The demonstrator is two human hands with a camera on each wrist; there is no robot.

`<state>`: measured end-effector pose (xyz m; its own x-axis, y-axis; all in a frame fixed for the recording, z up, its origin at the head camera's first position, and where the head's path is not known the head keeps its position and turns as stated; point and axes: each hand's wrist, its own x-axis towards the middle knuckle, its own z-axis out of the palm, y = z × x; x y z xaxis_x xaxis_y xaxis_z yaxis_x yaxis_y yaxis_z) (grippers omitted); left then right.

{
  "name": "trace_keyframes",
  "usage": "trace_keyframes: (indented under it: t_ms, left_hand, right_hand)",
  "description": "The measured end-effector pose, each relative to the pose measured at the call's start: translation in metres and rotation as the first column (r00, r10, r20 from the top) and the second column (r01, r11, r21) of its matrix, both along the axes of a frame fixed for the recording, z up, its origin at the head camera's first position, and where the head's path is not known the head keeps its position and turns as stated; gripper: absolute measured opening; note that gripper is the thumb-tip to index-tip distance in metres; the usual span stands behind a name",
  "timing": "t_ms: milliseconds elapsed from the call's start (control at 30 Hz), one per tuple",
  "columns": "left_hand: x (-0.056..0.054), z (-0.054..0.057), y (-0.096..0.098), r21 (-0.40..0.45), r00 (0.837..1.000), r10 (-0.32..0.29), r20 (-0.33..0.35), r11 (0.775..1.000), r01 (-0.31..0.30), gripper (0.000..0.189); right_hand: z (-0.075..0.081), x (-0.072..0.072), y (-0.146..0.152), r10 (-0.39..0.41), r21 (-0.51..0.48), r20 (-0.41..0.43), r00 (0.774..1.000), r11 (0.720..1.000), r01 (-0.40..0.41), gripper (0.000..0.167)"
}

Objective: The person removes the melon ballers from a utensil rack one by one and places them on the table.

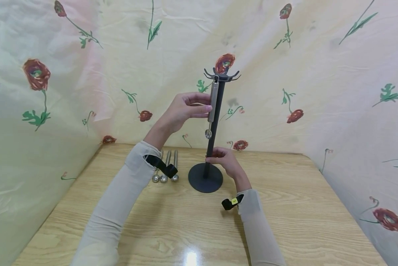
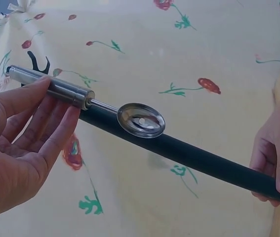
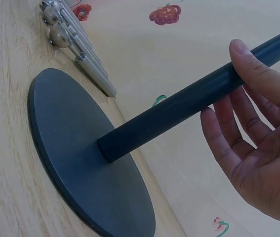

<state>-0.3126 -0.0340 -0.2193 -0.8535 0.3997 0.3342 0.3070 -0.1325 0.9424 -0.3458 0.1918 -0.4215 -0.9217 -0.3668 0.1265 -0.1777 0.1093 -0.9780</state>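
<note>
My left hand pinches the steel handle of a melon baller between thumb and fingers. The top loop of the handle meets a hook of the black stand, and the melon baller hangs close alongside the pole. Its small oval bowl, with a hole in the middle, points down. Lower on the stand, my right hand grips the pole just above the round base, thumb on one side and fingers on the other.
Left of the base, three steel utensils with round, shiny heads lie side by side on the wooden table, handles pointing away. A flower-patterned cloth rises behind the table and along both sides.
</note>
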Motion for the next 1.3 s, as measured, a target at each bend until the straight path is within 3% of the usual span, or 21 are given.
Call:
trace_keyframes:
  t_ms: [300,500,733,967,1200,1300]
  left_hand:
    - [-0.001,-0.002,-0.011,0.043,0.999,0.037,0.015,0.998,-0.038,0.035]
    - [-0.003,-0.013,-0.023,0.013,0.996,0.078,0.044,0.997,-0.079,0.035]
    - [-0.008,-0.036,-0.042,-0.024,0.984,0.13,0.119,0.991,-0.128,0.035]
    - [-0.015,-0.061,-0.068,-0.084,0.971,0.191,0.14,0.98,-0.181,0.034]
    - [-0.022,-0.09,-0.107,-0.225,0.943,0.282,0.174,0.944,-0.241,0.041]
    - [-0.023,-0.1,-0.124,-0.29,0.94,0.294,0.171,0.927,-0.237,0.043]
  right_hand:
    - [-0.001,-0.001,0.0,-0.008,-0.001,-0.003,1.0,1.0,0.008,0.032]
    - [-0.002,-0.003,0.001,-0.009,0.004,-0.014,1.0,1.0,0.009,0.035]
    - [-0.002,-0.003,0.001,-0.016,0.004,-0.004,1.0,1.0,0.016,0.03]
    - [-0.001,-0.002,0.001,-0.016,0.002,0.003,1.0,1.0,0.016,0.033]
    - [-0.002,-0.003,0.001,-0.013,-0.01,0.008,1.0,1.0,0.013,0.026]
    - [-0.003,-0.004,0.0,-0.011,-0.01,0.009,1.0,1.0,0.012,0.023]
